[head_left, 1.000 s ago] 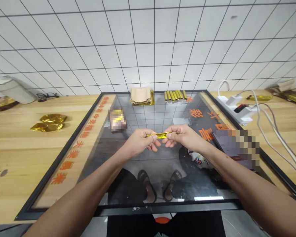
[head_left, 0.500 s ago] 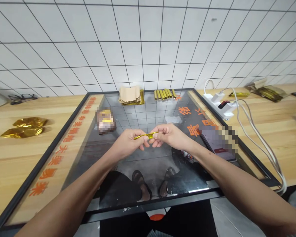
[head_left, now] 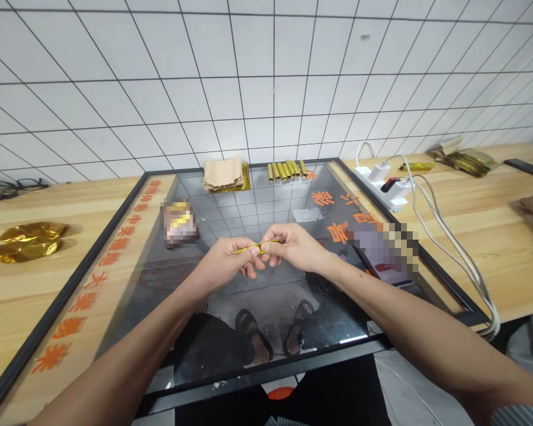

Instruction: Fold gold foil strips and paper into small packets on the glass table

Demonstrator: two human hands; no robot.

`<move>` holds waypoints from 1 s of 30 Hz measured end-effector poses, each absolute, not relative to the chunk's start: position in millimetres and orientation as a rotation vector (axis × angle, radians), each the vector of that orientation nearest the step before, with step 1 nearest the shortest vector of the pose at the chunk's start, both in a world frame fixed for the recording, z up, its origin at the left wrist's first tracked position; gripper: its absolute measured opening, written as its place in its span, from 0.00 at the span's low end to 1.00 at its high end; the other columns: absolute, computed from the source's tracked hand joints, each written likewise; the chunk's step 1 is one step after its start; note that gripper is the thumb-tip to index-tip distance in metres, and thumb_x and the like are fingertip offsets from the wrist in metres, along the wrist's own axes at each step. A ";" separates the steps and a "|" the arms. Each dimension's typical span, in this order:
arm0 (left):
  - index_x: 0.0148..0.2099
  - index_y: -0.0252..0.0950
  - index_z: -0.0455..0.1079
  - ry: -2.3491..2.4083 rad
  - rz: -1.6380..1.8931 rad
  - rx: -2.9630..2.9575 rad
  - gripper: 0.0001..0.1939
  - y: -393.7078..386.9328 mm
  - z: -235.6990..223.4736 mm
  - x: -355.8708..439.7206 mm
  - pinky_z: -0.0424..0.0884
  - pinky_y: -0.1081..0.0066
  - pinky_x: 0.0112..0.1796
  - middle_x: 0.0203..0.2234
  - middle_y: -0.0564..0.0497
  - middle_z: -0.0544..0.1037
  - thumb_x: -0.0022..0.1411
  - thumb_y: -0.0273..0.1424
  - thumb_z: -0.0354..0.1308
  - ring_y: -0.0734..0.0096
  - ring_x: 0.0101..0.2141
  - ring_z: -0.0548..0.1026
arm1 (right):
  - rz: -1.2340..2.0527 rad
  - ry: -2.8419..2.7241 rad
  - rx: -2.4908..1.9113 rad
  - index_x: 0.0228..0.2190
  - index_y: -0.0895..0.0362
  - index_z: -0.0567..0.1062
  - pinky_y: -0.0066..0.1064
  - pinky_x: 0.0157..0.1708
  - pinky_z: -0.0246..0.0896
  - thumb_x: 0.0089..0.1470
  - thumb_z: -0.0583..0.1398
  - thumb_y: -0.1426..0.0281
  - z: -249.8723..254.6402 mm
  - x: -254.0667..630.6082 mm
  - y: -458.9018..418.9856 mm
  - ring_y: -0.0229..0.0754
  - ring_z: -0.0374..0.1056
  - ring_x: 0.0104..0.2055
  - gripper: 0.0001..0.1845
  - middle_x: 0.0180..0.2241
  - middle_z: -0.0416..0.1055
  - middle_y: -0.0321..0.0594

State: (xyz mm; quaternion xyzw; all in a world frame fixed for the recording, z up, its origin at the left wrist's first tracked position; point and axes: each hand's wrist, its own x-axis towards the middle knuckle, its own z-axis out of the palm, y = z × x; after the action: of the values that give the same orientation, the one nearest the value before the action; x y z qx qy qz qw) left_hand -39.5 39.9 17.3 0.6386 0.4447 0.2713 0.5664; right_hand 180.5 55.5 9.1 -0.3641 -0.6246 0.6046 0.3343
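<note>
Where left grip (head_left: 231, 258) meets right grip (head_left: 288, 246), gold strip (head_left: 260, 248) crosses both.

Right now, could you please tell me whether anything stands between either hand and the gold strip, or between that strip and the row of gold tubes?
Nothing visible does: the left hand and right hand both pinch the gold strip, and only bare glass shows between it and the gold tubes.

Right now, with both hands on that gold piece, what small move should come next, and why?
Probably ease the two thumbs slightly apart along the gold piece: the left hand and right hand pinch it close together near its middle, and the fingers hide much of it.
</note>
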 end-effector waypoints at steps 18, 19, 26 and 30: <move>0.40 0.34 0.81 1.036 0.626 1.397 0.25 45.7 25.1 -52.0 0.77 0.72 0.33 0.37 0.42 0.88 0.60 0.53 0.69 0.69 0.28 0.83 | 1.705 -1.554 -0.968 0.37 0.57 0.77 0.26 0.31 0.75 0.63 0.67 0.69 7.1 190.9 65.6 0.37 0.80 0.31 0.05 0.32 0.84 0.40; 0.40 0.34 0.80 1.038 0.630 1.389 0.25 45.8 24.7 -52.5 0.77 0.72 0.33 0.37 0.41 0.88 0.60 0.53 0.69 0.69 0.28 0.83 | 1.708 -1.548 -0.974 0.37 0.57 0.77 0.26 0.31 0.75 0.63 0.67 0.69 7.0 191.0 66.0 0.37 0.80 0.30 0.05 0.32 0.84 0.40; 0.38 0.33 0.79 1.095 0.654 1.336 0.25 46.5 20.3 -52.3 0.78 0.71 0.31 0.34 0.41 0.87 0.58 0.52 0.71 0.67 0.26 0.83 | 1.698 -1.518 -1.018 0.37 0.57 0.78 0.25 0.28 0.74 0.63 0.68 0.69 7.6 190.2 67.0 0.37 0.79 0.28 0.05 0.30 0.84 0.39; 0.37 0.33 0.79 1.144 0.666 1.334 0.24 46.3 22.8 -51.2 0.78 0.71 0.31 0.34 0.41 0.88 0.57 0.52 0.72 0.68 0.27 0.83 | 1.682 -1.505 -1.043 0.36 0.57 0.78 0.25 0.27 0.74 0.61 0.70 0.68 10.4 191.8 67.4 0.37 0.79 0.27 0.07 0.30 0.84 0.40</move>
State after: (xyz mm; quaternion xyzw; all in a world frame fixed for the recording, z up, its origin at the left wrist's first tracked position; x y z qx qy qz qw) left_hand -51.2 46.3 22.8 0.5731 0.4914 0.2863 0.5901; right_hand 191.8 67.4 10.4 -0.3974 -0.5730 0.6404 0.3220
